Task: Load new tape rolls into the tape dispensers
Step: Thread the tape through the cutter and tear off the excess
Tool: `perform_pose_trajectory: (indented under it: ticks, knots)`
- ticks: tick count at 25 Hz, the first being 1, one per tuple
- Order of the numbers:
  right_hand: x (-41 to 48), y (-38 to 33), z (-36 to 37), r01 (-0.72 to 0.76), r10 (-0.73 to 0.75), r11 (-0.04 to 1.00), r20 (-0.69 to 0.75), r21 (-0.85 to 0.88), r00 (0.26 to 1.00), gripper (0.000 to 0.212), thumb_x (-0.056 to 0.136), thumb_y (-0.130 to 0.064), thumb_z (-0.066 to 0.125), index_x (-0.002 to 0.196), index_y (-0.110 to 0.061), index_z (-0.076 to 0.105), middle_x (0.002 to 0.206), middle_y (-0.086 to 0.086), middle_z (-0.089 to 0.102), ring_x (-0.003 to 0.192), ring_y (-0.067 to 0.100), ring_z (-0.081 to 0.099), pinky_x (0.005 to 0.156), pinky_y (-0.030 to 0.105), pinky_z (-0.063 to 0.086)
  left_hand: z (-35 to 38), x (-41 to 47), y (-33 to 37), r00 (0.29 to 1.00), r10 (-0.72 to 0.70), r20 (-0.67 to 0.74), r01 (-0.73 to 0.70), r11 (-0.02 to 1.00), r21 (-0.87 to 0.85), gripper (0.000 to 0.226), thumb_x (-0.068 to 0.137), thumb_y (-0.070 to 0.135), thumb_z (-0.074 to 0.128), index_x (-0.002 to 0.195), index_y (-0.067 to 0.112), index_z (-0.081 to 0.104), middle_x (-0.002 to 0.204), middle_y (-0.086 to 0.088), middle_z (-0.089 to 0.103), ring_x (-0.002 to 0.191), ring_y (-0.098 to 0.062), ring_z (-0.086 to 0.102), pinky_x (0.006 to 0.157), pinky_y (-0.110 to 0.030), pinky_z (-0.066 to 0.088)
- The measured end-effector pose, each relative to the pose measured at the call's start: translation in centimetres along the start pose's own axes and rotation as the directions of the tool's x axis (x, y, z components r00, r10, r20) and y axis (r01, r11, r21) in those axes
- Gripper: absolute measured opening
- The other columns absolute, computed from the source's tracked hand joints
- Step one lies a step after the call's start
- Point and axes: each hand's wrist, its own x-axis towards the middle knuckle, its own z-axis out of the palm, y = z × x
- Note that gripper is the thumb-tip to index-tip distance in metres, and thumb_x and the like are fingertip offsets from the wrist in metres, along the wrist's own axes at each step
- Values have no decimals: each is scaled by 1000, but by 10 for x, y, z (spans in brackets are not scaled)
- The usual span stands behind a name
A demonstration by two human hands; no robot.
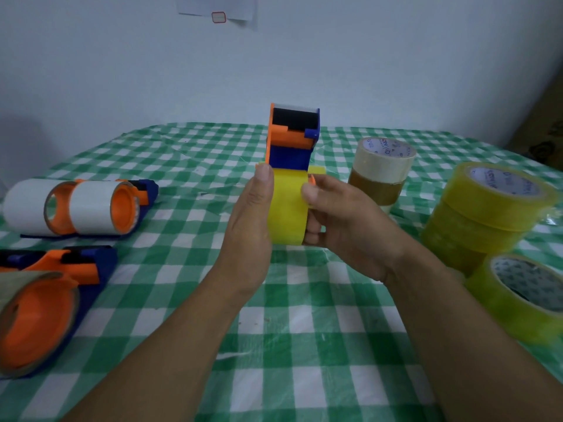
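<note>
I hold an orange and blue tape dispenser [292, 138] upright above the middle of the table, with a yellow tape roll [288, 208] seated at its lower end. My left hand [251, 220] grips the roll's left side, thumb up against the orange frame. My right hand [338, 220] grips the roll's right side, thumb pressing on its face and fingers curled behind it. Spare rolls stand at the right: a beige roll stacked on a brown one [382, 169], a yellow stack [487, 208] and a single yellow roll [521, 296].
Two loaded dispensers lie at the left: one with white tape [79, 207], another with clear tape [39, 306] near the front edge. A green and white checked cloth [304, 330] covers the table. A pale wall stands close behind it.
</note>
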Motion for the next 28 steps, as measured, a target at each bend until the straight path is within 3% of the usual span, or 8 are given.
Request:
perform_pose_trajectory:
  ticks: [3, 6, 9, 12, 15, 20, 25, 28]
  knots:
    - [-2, -5, 2, -164, 164, 986, -17, -27, 986, 68, 86, -65, 59, 99, 2, 56, 65, 4, 46, 67, 20, 50, 88, 58, 58, 1, -2, -2, 1000, 17, 14, -17, 999, 32, 73, 93, 60, 33, 103, -5, 64, 74, -17, 70, 67, -26, 69, 66, -31, 58]
    - [-3, -2, 1, -93, 92, 995, -20, -33, 996, 43, 85, -37, 76, 103, -3, 58, 74, 6, 57, 72, 23, 54, 88, 60, 58, 1, -1, -2, 1000, -5, 18, 5, 1000, -8, 72, 88, 62, 38, 108, -2, 65, 86, -19, 72, 76, -28, 71, 71, -35, 60]
    - [-2, -2, -2, 25, -26, 999, -33, -48, 999, 63, 72, -8, 80, 130, -13, 58, 108, 11, 69, 91, 32, 68, 81, 51, 59, -1, 1, -2, 1000, -23, 18, 24, 998, -50, 71, 87, 61, 40, 126, 6, 62, 114, -18, 71, 102, -30, 71, 86, -43, 60]
    - [-3, -2, -2, -18, 18, 1000, 4, 0, 1000, 47, 81, -27, 77, 119, -7, 58, 80, 10, 63, 75, 32, 63, 92, 61, 53, -2, 0, -2, 999, -30, 16, 30, 1000, -1, 70, 90, 60, 36, 115, 2, 65, 95, -16, 74, 84, -28, 72, 75, -40, 61]
    - [-3, -1, -1, -41, 41, 999, -14, 0, 999, 42, 87, -44, 70, 107, -9, 58, 65, 4, 50, 62, 20, 51, 81, 52, 57, -1, -1, -4, 999, -22, 26, 21, 1000, 17, 73, 92, 60, 32, 109, -3, 65, 79, -17, 71, 71, -27, 69, 66, -37, 60]
    - [-3, 2, -3, 123, -130, 988, -75, -90, 989, 64, 69, -8, 81, 128, -20, 58, 112, 5, 64, 90, 20, 64, 57, 29, 51, -1, -1, -2, 999, -25, 32, 26, 999, -19, 74, 91, 63, 33, 125, 4, 62, 110, -21, 70, 91, -30, 70, 80, -44, 59]
    - [-3, 3, -2, 168, -172, 984, -71, -64, 982, 65, 68, -4, 81, 127, -21, 59, 109, 3, 65, 90, 18, 65, 56, 30, 51, 1, -1, -1, 999, -34, 21, 34, 999, -1, 71, 92, 60, 28, 119, 4, 63, 100, -17, 73, 79, -27, 71, 67, -38, 59]
    - [-4, 2, 0, 242, -258, 952, -67, -187, 964, 57, 70, 0, 80, 123, -15, 65, 108, 5, 65, 81, 27, 65, 55, 35, 53, 3, -2, -1, 998, -62, 23, 62, 998, 19, 63, 86, 64, 30, 109, 20, 70, 94, -4, 76, 84, -21, 73, 71, -33, 59]
